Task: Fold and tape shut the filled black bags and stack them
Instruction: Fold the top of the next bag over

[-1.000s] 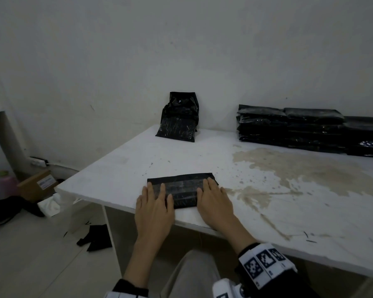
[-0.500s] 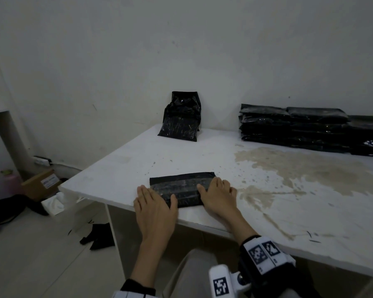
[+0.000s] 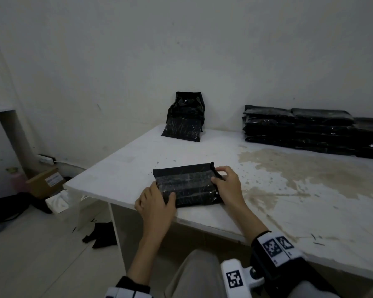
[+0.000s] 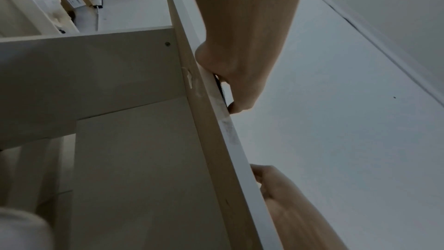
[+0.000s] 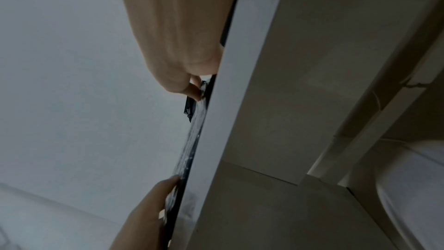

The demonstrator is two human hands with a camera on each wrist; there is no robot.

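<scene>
The flat black plastic bag with a strip of clear tape across its top [image 3: 186, 186] lies on the white table [image 3: 278, 207] close to the near edge, between the two hands, likely kept there so both wrists can hang off the edge while the ends get worked. The left hand [image 3: 156, 201] rests on the bag's near-left corner, fingers fairly straight and thumb spread over the top, apparently pinning the bag so it cannot slide. The right hand [image 3: 226, 186] is curled at the bag's right end, thumb and fingertips pinching a small black flap that sticks up there; I judge it is tucking or folding that loose end. From the right wrist view the thumb presses the crinkled edge against the tabletop. Well beyond the right hand, against the wall, sits the low stack of finished black bags [image 3: 299, 130]; beyond the left hand, a crumpled filled black bag [image 3: 184, 120] leans on the wall, seemingly awaiting its turn
</scene>
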